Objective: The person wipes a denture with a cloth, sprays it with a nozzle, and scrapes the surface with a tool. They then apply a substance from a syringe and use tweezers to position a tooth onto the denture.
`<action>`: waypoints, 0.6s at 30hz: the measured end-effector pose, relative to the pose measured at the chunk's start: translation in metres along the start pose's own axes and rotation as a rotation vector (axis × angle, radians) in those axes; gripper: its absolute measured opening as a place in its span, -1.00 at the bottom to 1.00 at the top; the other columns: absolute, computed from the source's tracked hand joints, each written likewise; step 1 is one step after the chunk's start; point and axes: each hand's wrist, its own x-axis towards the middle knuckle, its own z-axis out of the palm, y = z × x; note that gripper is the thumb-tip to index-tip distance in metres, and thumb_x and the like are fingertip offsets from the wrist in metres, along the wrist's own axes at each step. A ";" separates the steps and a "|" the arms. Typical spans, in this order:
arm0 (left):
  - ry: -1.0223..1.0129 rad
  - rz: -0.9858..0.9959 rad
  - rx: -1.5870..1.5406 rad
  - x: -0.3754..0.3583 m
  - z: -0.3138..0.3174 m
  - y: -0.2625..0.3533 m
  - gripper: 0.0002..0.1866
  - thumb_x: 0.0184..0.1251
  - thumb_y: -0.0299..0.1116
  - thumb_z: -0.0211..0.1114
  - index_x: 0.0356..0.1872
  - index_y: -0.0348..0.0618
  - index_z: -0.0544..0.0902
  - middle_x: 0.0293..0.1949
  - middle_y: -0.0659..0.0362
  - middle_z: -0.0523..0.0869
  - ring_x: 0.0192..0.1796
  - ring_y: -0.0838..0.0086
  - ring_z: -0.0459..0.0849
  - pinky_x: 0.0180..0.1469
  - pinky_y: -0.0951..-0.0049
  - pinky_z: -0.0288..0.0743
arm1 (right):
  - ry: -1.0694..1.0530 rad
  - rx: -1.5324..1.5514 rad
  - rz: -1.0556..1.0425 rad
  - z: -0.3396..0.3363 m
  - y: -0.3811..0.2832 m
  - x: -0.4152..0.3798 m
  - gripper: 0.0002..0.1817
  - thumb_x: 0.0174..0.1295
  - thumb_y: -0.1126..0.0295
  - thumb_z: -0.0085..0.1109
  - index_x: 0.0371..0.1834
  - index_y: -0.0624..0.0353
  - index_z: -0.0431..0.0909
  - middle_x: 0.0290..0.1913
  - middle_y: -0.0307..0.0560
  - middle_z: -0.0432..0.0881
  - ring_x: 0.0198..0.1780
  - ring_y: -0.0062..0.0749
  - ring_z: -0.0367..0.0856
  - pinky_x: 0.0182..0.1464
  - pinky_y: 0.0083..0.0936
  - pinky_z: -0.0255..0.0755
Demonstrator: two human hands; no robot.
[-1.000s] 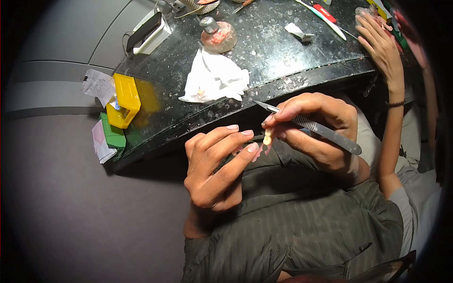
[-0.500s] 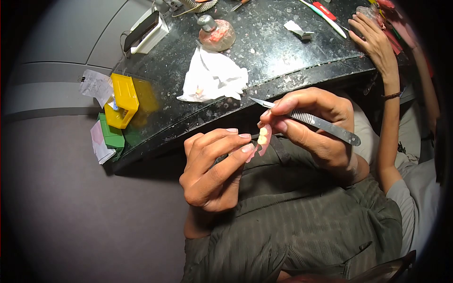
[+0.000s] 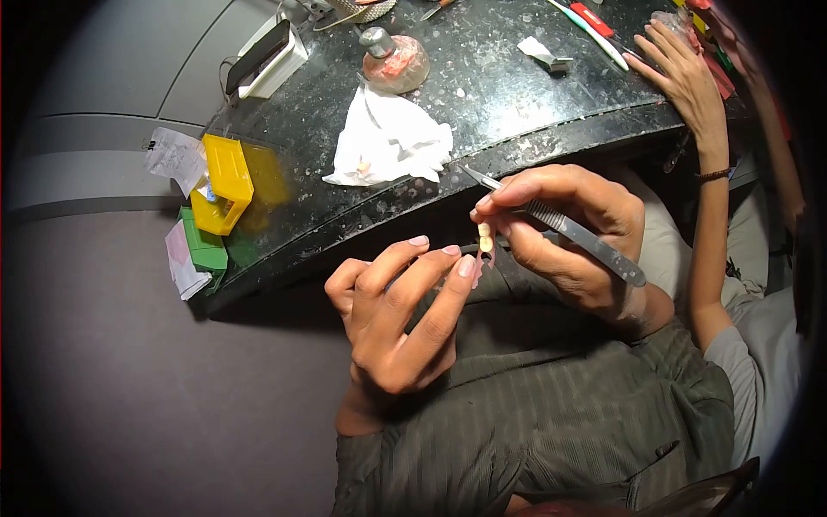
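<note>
A small pink dental piece with cream-coloured teeth (image 3: 485, 243) is between my two hands, in front of my dark shirt. My right hand (image 3: 573, 233) grips a grey metal scalpel (image 3: 594, 247), its blade pointing up and left, and the fingertips also hold the upper end of the dental piece. My left hand (image 3: 405, 314) has its fingers spread, with the index fingertip at the lower left of the piece; its thumb is hidden. A crumpled white tissue (image 3: 392, 138) with a small pinkish bit on it lies on the black bench beyond.
On the bench (image 3: 482, 103) stand a glass burner (image 3: 396, 65) and a white box with a phone (image 3: 276, 60). Yellow (image 3: 228, 181) and green (image 3: 203, 246) bins hang at its left edge. Another person's hand (image 3: 689, 86) rests at the right, near a toothbrush (image 3: 594, 36).
The dental piece has turned and now shows narrower. My left fingers have spread and shifted slightly. The scalpel has moved a little down and left. The other person's fingers have moved slightly.
</note>
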 end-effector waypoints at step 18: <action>0.080 -0.021 -0.170 -0.001 0.005 -0.008 -0.65 0.05 -0.58 0.44 -0.06 -0.22 0.77 -0.16 0.11 0.80 -0.08 0.23 0.74 -0.02 0.32 0.33 | -0.030 0.097 0.098 -0.002 0.000 0.002 -0.73 0.26 0.71 0.27 0.03 0.37 0.64 -0.09 -0.03 0.75 -0.02 -0.48 0.75 0.09 -0.56 0.64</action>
